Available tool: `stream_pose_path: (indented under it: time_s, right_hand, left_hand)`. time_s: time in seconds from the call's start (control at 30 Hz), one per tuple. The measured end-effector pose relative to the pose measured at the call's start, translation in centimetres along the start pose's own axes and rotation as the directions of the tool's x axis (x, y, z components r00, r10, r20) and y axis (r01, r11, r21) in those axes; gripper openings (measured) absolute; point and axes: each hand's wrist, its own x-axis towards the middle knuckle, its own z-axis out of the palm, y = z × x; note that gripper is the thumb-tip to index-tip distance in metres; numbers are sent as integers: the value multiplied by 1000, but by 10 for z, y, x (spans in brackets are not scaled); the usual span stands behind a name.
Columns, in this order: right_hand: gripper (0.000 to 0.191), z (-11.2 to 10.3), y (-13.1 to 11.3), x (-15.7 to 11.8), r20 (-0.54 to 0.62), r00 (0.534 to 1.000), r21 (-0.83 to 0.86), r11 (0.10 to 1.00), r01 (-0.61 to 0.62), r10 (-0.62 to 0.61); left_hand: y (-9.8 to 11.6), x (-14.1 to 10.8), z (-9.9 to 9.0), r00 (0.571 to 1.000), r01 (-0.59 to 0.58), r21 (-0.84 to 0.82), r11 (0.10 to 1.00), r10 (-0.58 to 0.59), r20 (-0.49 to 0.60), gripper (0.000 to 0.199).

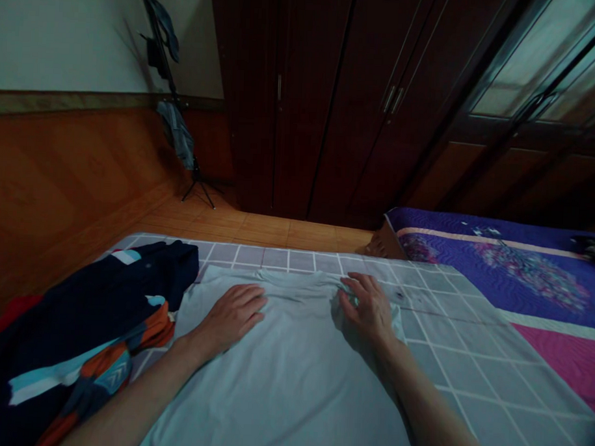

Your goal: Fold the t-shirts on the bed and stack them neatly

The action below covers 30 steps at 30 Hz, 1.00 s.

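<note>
A pale T-shirt [287, 372] lies spread out on a grey checked bed cover [449, 339], its collar end away from me. My left hand [238, 312] rests on the shirt's upper left part, palm down, fingers stretched out. Over the upper right shoulder is my right hand [367, 307], its thumb and fingers apart and slightly bent. Neither hand visibly grips the cloth. Small wrinkles run along the collar between them.
Dark clothes [144, 276] with white and orange parts are heaped at the left. A purple floral mattress [501, 262] lies to the right. Beyond the bed stand a dark wardrobe [306, 106] and a coat stand [173, 82] with hanging items.
</note>
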Motion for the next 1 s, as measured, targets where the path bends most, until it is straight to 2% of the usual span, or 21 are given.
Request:
stream_pose_path:
  time_s: [0.1, 0.2, 0.27, 0.33, 0.4, 0.43, 0.47, 0.53, 0.63, 0.7, 0.77, 0.83, 1.0]
  right_hand:
    - [27, -6, -16, 0, 118, 979, 60, 986, 158, -164]
    - [44, -25, -48, -5, 301, 924, 106, 971, 215, -237]
    - [62, -39, -79, -17, 419, 855, 187, 950, 250, -307]
    - [75, -45, -113, -37, 484, 754, 324, 891, 317, -444]
    - [75, -39, -144, -63, 490, 657, 426, 815, 393, -573]
    - [63, -32, -155, -77, 478, 616, 446, 777, 444, -626]
    - [50, -24, -164, -90, 466, 613, 419, 769, 483, -638]
    - [44, -8, -174, -112, 442, 626, 354, 766, 537, -643]
    - [47, 2, -176, -133, 416, 706, 256, 818, 514, -574]
    - [57, -2, -174, -139, 421, 725, 260, 839, 478, -544]
    - [75, -11, -174, -140, 451, 713, 316, 843, 436, -538]
    - [85, -22, -176, -139, 485, 696, 380, 845, 377, -529]
    - [81, -39, -181, -136, 522, 686, 453, 846, 281, -507]
  left_hand:
    - [-9, -4, 11, 993, 55, 47, 997, -59, 99, 47]
    - [-16, -7, 12, 987, 84, 55, 995, -90, 132, 58]
    - [-16, -8, 10, 984, 93, 51, 994, -100, 150, 59]
    - [-15, -8, 8, 980, 104, 46, 994, -110, 168, 59]
    - [-14, -8, 8, 979, 101, 38, 994, -106, 175, 59]
    - [-15, -8, 8, 979, 97, 36, 995, -102, 174, 59]
    - [-15, -8, 8, 980, 94, 34, 995, -99, 173, 59]
    - [-16, -8, 9, 979, 92, 31, 995, -97, 177, 60]
    - [-17, -9, 9, 978, 91, 26, 996, -94, 185, 60]
    - [-18, -9, 9, 979, 84, 27, 996, -88, 183, 60]
    - [-19, -8, 10, 980, 85, 30, 996, -89, 176, 60]
    - [-20, -5, 11, 980, 100, 40, 994, -105, 170, 57]
    - [-17, 13, 2, 976, 117, 97, 988, -132, 173, 47]
